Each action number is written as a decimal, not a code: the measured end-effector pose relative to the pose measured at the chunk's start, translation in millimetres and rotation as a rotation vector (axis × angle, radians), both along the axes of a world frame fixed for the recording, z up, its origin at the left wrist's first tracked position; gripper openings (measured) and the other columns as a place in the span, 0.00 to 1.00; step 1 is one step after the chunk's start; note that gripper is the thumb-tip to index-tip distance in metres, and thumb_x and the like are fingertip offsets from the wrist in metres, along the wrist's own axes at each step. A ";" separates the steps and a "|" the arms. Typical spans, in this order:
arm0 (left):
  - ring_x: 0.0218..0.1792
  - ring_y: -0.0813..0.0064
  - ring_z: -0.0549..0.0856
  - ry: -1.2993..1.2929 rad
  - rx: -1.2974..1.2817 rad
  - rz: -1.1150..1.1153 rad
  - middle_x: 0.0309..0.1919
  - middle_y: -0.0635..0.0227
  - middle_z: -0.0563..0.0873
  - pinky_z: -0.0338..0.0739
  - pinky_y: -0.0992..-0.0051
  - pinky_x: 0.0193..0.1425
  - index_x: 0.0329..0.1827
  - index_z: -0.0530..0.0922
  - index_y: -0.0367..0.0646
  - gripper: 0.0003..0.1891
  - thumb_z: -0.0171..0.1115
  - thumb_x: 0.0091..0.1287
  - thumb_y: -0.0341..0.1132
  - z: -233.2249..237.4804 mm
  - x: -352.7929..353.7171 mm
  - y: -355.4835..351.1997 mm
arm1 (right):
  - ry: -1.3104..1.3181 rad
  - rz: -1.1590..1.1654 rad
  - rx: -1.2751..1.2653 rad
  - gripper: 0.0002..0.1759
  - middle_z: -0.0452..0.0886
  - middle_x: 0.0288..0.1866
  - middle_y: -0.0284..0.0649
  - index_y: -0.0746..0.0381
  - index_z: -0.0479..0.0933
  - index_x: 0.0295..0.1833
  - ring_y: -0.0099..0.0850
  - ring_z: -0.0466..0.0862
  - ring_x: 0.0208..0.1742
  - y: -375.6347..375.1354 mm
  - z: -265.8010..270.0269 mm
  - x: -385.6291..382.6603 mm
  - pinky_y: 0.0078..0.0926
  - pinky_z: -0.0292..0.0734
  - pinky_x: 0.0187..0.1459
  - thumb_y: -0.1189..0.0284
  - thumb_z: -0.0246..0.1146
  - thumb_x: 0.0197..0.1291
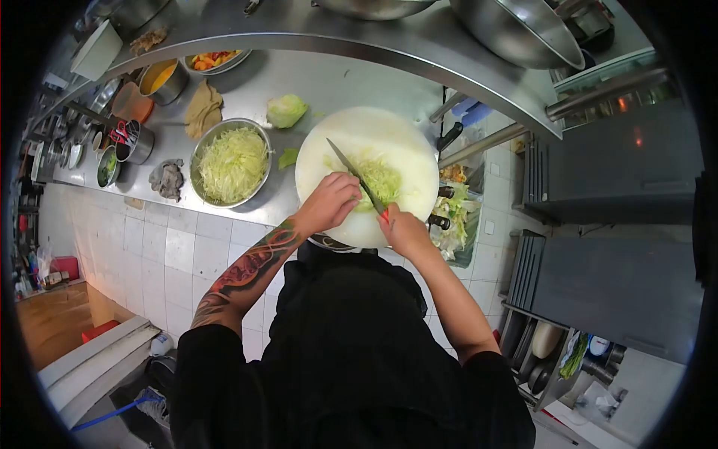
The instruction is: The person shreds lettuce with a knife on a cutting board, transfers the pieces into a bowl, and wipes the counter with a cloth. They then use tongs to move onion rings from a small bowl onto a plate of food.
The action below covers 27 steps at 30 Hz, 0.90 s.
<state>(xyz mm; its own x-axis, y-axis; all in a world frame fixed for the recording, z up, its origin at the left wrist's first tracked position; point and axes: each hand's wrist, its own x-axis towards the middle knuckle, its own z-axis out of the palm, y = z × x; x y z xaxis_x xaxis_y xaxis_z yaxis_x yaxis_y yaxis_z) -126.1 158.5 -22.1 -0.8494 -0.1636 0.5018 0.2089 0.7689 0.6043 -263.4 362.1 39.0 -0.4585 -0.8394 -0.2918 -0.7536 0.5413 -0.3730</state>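
Observation:
My right hand grips the red handle of a kitchen knife, whose blade points away and to the left across a round white cutting board. Shredded cabbage lies on the board beside the blade. My left hand is at the board's near left, its fingers curled together close to the blade; anything under them is hidden. To the left stands a steel bowl heaped with more shredded cabbage. A piece of cabbage head and a loose leaf lie between bowl and board.
A steel shelf edge arches over the counter's back, bearing large metal bowls. At left are a grey cloth, a tan cloth and a pot of yellow contents. A bin of cabbage scraps stands right of the board.

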 end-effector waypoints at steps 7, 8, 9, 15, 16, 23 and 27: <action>0.60 0.51 0.80 -0.004 0.003 -0.005 0.53 0.59 0.82 0.76 0.57 0.66 0.48 0.81 0.43 0.12 0.73 0.63 0.26 4.3 3.2 1.0 | -0.005 0.004 0.066 0.20 0.88 0.34 0.58 0.66 0.75 0.49 0.58 0.90 0.38 11.7 -6.1 6.6 0.57 0.84 0.42 0.57 0.60 0.78; 0.60 0.51 0.80 -0.018 0.003 -0.016 0.53 0.60 0.82 0.75 0.57 0.67 0.48 0.81 0.43 0.13 0.73 0.63 0.26 5.5 3.3 0.0 | -0.015 -0.003 0.040 0.20 0.88 0.35 0.58 0.65 0.75 0.49 0.58 0.90 0.39 3.1 -22.6 1.8 0.57 0.84 0.42 0.56 0.60 0.78; 0.61 0.51 0.80 -0.032 0.001 -0.023 0.54 0.60 0.83 0.75 0.57 0.67 0.49 0.81 0.43 0.14 0.73 0.62 0.26 6.7 3.5 -1.5 | -0.014 -0.003 0.037 0.20 0.88 0.35 0.58 0.65 0.75 0.49 0.58 0.90 0.39 -3.4 -19.3 -6.1 0.57 0.84 0.42 0.56 0.60 0.78; 0.62 0.53 0.80 -0.051 -0.129 0.095 0.57 0.62 0.83 0.75 0.57 0.68 0.51 0.81 0.45 0.15 0.73 0.62 0.29 8.5 -2.2 10.8 | 0.111 0.045 0.050 0.19 0.88 0.31 0.56 0.64 0.73 0.50 0.58 0.90 0.35 21.2 38.3 -13.5 0.56 0.84 0.38 0.57 0.60 0.78; 0.62 0.53 0.80 -0.052 -0.126 0.100 0.57 0.62 0.83 0.75 0.57 0.68 0.51 0.81 0.45 0.15 0.73 0.62 0.29 8.5 -2.2 11.3 | 0.110 0.050 0.053 0.19 0.88 0.31 0.56 0.64 0.73 0.50 0.58 0.90 0.35 30.2 46.3 -11.1 0.56 0.84 0.38 0.57 0.60 0.78; 0.63 0.56 0.80 -0.093 -0.148 0.042 0.58 0.64 0.83 0.75 0.58 0.68 0.54 0.81 0.46 0.15 0.70 0.64 0.30 15.1 3.3 3.3 | 0.102 0.047 0.029 0.17 0.87 0.29 0.55 0.64 0.73 0.50 0.58 0.89 0.33 24.3 -5.2 -6.4 0.57 0.83 0.36 0.59 0.60 0.78; 0.63 0.56 0.80 -0.114 -0.139 0.029 0.58 0.65 0.84 0.75 0.59 0.68 0.53 0.81 0.46 0.14 0.70 0.65 0.30 15.0 3.4 2.4 | 0.089 0.036 0.063 0.17 0.88 0.32 0.56 0.63 0.73 0.51 0.59 0.90 0.36 8.4 27.1 -6.7 0.59 0.83 0.40 0.58 0.59 0.78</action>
<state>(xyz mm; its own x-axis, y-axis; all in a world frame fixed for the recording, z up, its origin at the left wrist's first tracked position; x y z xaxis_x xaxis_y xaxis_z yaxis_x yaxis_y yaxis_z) -122.7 160.9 -7.1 -0.8981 -0.1248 0.4218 0.1213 0.8514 0.5103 -270.1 370.6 66.1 -0.4548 -0.8372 -0.3038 -0.8015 0.5335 -0.2704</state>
